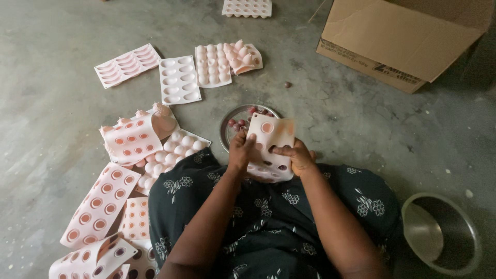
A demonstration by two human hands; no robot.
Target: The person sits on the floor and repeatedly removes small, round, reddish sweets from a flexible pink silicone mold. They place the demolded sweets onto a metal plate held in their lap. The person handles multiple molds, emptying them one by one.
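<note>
Both hands, left hand (242,150) and right hand (299,157), fingers clamped on the flexed pink mould (269,139) above the metal plate (230,124), appear mid-demoulding; pressing the remaining cavities seems next.

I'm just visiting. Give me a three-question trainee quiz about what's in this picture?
1. True or false: both hands grip one pink mould.
2. What lies under the mould: A) a round metal plate of small dark-red pieces, B) a cardboard box, C) a cloth?
3. On which side of the person is the empty steel bowl?

Key: 1 true: left hand, right hand. 2 A. 3 right.
</note>
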